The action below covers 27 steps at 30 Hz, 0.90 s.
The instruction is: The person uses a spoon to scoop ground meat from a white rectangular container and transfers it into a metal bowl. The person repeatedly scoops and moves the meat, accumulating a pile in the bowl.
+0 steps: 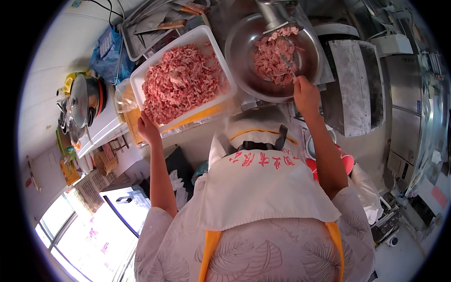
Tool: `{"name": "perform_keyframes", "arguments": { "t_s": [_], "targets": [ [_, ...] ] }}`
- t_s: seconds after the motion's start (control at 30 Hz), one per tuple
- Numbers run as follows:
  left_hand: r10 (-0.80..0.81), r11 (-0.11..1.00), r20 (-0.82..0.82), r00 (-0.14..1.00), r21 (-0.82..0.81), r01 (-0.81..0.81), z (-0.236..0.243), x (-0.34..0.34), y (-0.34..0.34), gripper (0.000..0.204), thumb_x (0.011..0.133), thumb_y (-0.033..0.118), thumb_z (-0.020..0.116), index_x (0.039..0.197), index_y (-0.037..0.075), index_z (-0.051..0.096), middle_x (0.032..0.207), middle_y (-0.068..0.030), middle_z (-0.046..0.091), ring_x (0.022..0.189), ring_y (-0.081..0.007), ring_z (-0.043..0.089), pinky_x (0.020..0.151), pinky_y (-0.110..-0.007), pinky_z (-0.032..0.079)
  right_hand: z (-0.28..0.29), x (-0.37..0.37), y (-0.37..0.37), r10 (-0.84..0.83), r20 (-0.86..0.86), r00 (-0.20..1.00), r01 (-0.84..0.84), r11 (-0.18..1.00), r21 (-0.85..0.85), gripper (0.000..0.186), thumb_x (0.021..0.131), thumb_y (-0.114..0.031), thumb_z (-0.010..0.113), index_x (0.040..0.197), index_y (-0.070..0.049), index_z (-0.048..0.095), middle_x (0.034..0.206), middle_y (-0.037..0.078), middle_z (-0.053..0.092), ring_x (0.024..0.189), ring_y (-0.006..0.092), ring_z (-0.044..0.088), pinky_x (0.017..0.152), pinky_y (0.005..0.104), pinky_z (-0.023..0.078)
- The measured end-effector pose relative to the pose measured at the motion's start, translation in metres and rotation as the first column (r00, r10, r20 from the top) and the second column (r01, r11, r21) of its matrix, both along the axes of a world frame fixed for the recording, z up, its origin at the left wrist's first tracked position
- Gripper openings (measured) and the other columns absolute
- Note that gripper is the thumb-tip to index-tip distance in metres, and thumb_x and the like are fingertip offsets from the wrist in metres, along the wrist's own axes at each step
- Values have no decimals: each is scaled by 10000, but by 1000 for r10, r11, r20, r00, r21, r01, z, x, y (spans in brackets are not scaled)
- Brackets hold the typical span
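Note:
A white rectangular tray (219,52) holds a broad heap of pink-red minced meat (181,80). My left hand (148,129) grips the tray's near left corner, its fingers at the rim. To the right stands a wide stainless steel bowl (239,49) with a smaller pile of ground meat (272,61) inside. Closed round the handle of a thin metal spoon (290,67), my right hand (306,96) is at the bowl's near right rim. The spoon's far end is in the meat. Over the bowl's far side hangs a meat grinder's metal outlet (273,16), with mince at its mouth.
Behind the white tray, a metal tray (134,47) carries a cleaver (152,24) and other wooden-handled tools. A lidded pan (81,101) and a blue plastic bag (110,58) are at the left. Right of the bowl sits a grey metal-topped unit (354,84).

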<state>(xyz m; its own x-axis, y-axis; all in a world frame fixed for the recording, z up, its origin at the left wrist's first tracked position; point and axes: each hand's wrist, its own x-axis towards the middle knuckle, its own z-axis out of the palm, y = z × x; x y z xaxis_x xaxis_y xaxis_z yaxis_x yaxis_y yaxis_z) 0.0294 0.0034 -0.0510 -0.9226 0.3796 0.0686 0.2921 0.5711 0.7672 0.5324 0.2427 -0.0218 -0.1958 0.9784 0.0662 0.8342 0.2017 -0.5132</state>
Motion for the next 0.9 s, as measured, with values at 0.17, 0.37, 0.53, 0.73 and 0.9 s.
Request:
{"name": "perform_keyframes", "arguments": {
  "t_s": [0.17, 0.37, 0.53, 0.73, 0.9],
  "targets": [
    [-1, 1000, 0, 1000, 6, 1, -3, -4, 0, 492, 1081, 433, 588, 908, -16, 690, 751, -66, 638, 708, -138, 526, 663, -356, 447, -1, 4, 5, 67, 64, 996, -69, 997, 23, 246, 1033, -276, 589, 917, -63, 635, 824, 227, 702, 785, 470, 675, 690, 584, 517],
    [1, 1000, 22, 1000, 1, -1, -8, -8, -7, 492, 1082, 435, 585, 918, -15, 697, 777, -66, 661, 731, -145, 555, 690, -355, 464, 2, 12, -6, 34, 3, 999, -34, 992, -125, 241, 1036, -263, 594, 938, -54, 665, 842, 237, 702, 803, 477, 678, 681, 575, 512],
    [7, 1000, -20, 1000, -3, -7, -4, -2, -1, 506, 1081, 434, 585, 892, -24, 686, 741, -89, 652, 688, -166, 537, 660, -380, 458, 14, 17, -9, -155, -433, 888, 27, 958, -287, 251, 1054, -279, 607, 1036, -61, 730, 671, 87, 616, 554, 266, 588, 509, 392, 420],
    [6, 999, -44, 999, -44, -8, 3, 3, 2, 519, 1082, 451, 578, 903, -24, 691, 749, -101, 656, 688, -183, 540, 665, -390, 461, 92, -1, 1, -534, -657, 532, -27, 765, -644, 261, 1086, -280, 591, 1052, -62, 732, 629, -105, 333, 513, -12, 260, 455, 219, 181],
    [11, 1000, -45, 999, -27, -12, 2, 3, 3, 516, 1083, 454, 574, 922, -20, 700, 761, -107, 666, 693, -191, 554, 674, -394, 467, 102, -7, 18, -560, -672, 485, -81, 736, -672, 265, 1079, -277, 604, 1083, -43, 728, 620, -113, 315, 492, -5, 238, 446, 221, 180]
  ]
}}
